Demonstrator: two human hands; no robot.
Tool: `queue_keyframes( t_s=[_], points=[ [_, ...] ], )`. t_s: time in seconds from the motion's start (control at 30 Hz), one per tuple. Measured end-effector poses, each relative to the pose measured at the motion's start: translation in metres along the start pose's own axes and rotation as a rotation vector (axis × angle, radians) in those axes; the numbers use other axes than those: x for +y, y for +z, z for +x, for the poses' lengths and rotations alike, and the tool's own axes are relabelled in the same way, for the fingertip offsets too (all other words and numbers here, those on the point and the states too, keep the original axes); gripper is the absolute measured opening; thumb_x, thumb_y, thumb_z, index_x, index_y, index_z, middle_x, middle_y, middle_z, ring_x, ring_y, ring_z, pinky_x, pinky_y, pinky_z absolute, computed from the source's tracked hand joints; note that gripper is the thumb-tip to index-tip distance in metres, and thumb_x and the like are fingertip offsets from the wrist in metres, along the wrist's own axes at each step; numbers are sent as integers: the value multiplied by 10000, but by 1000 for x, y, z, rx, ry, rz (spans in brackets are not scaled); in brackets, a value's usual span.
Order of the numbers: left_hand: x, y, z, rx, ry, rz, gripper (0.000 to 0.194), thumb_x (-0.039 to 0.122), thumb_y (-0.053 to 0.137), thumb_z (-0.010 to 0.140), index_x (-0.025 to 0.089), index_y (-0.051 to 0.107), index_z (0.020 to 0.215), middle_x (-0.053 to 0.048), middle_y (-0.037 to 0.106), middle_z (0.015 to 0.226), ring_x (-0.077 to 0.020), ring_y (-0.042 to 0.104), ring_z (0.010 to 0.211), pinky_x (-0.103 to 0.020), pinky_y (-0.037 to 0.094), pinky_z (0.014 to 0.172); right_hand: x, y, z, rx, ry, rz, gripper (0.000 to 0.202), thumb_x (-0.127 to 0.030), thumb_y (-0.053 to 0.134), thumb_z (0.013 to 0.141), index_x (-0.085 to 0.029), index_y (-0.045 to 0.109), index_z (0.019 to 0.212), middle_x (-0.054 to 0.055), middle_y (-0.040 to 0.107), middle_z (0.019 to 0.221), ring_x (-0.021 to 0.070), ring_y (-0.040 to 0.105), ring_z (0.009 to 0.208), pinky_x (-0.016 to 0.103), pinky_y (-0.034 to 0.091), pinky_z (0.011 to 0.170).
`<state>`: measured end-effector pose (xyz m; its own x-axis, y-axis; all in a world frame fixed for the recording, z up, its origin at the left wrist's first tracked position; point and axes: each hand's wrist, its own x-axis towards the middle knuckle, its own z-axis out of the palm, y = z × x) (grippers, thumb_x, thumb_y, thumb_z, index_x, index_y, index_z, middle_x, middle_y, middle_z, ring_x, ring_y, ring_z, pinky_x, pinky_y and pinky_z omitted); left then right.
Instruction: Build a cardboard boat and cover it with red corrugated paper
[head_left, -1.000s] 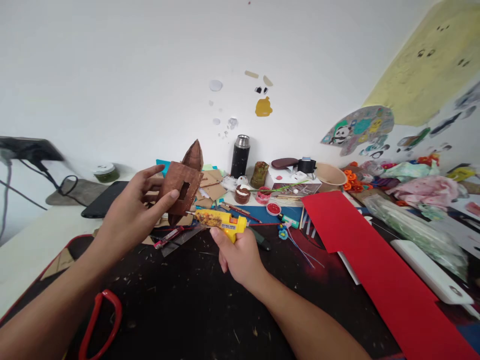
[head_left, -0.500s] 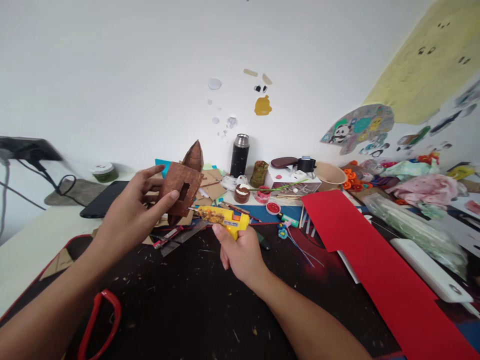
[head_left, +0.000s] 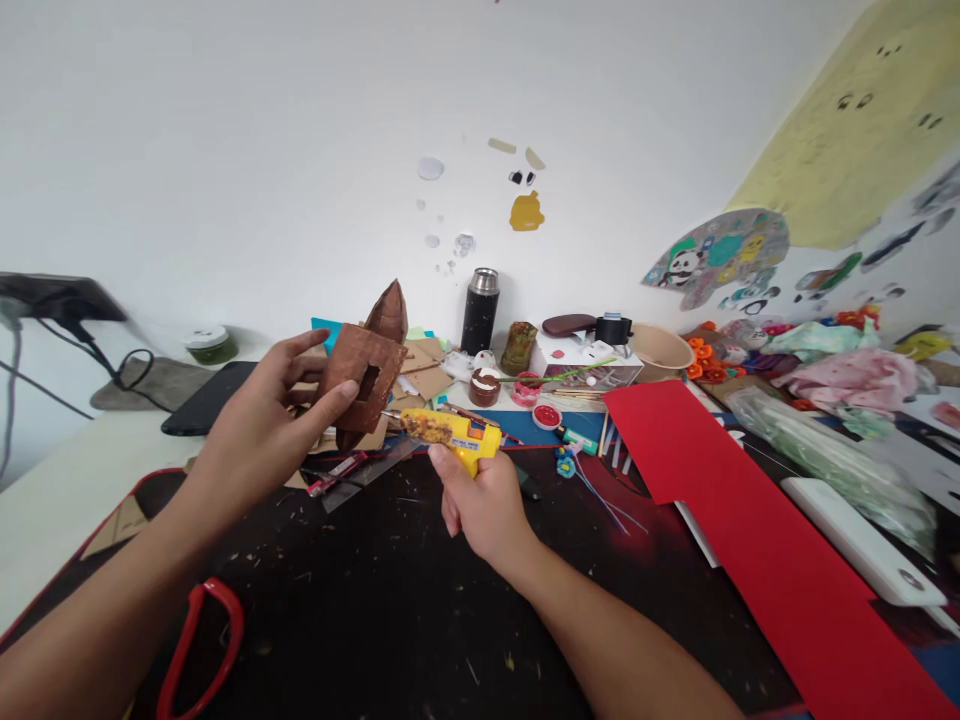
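Raised above the desk, a brown model piece has a small square window and a pointed part on top. My left hand is closed round its left side, thumb on the front face and other fingers partly hidden behind. My right hand grips a yellow glue gun by its handle. Dark stains cover the front of the gun's body. Its nozzle points left at the lower right edge of the brown piece; whether it touches cannot be made out.
Red-handled pliers or scissors lie at front left. A long red card slants over the right side. At the back stand a black thermos, a brown paint jar and a white box. Cardboard scraps lie behind my hands.
My right hand has shifted the glue gun very slightly to the right. My left hand and the brown piece look unmoved.
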<state>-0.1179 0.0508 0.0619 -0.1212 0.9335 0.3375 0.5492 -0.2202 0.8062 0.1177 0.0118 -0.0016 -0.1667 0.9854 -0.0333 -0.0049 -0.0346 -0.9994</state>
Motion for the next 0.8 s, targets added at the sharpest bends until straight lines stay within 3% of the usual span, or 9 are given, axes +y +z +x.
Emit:
queue_keyframes(
  t_s=[0.47,0.8],
  points=[
    [0,-1,1,-1,-5,21,823,631,725,899,212,545,1584,-172,795,1355,-340,813,1100,-509,676,940,2,0,2,-9,-15,7,689,-862,684,895,-260,515,606,-69,415,357,100,421,312,225,319,363],
    [3,-1,1,-1,5,16,751,597,728,912,229,563,1545,-167,808,1317,-349,808,1111,-520,670,962,11,-3,5,-52,-52,41,622,-823,684,927,-228,614,761,-89,460,404,105,456,338,224,340,395]
  ],
)
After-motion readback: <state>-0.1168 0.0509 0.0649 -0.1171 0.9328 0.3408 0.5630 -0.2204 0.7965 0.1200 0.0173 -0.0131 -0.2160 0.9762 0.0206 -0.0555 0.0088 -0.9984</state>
